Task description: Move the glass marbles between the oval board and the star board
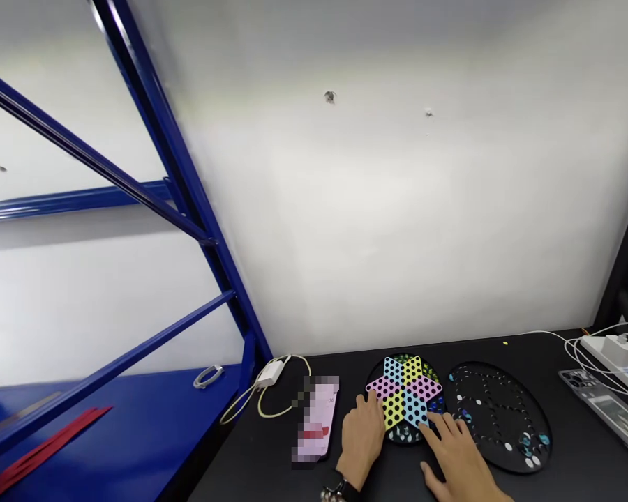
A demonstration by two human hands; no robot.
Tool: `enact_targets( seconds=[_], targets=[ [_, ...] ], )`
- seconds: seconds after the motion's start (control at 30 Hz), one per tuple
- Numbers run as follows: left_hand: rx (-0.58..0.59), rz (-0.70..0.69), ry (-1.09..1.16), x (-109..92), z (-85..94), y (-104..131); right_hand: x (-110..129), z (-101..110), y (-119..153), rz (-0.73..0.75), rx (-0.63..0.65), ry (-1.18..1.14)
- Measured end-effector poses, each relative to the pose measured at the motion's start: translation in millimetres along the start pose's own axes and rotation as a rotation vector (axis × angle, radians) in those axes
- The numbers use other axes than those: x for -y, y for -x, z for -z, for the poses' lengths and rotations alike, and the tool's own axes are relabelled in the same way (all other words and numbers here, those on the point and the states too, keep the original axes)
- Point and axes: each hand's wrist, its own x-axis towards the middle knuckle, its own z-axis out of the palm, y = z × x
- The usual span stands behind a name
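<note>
The left hand curled its fingers by the star board; I couldn't tell if they gripped. The right hand, fingers open, was at its near blue tip. A round board lay right of these fingers, a phone left.

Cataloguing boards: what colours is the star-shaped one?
The star-shaped board is pink, yellow and blue, black-dotted; head view.

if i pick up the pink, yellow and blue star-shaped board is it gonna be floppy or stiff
The pink, yellow and blue star-shaped board, perhaps plastic, is probably stiff: its points look flat, without drooping, over the round black tray. It may be light, since it looks thin. Its broad, flat shape suggests sliding rather than rolling if pushed.
</note>
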Motion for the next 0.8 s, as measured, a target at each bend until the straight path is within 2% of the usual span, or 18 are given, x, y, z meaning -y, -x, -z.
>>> enact_targets(
  seconds=[0.17,0.33,0.57,0.67,0.8],
  targets=[
    [0.071,-0.097,-0.047,1,5.6,3,0,-3,2,-0.008,-0.054,-0.031],
    [0.099,-0.108,-0.015,5,9.9,4,-1,-3,1,-0.025,-0.041,-0.04],
    [0.079,0.067,0.159,8,11.4,1,3,19,-1,-0.077,0.032,-0.163],
    [0.059,0.162,0.256,14,15.2,-1,1,26,-1,-0.162,-0.046,-0.308],
    [0.002,0.23,0.379,21,29.2,-2,1,35,-5,-0.311,-0.214,-0.635]
  ],
)
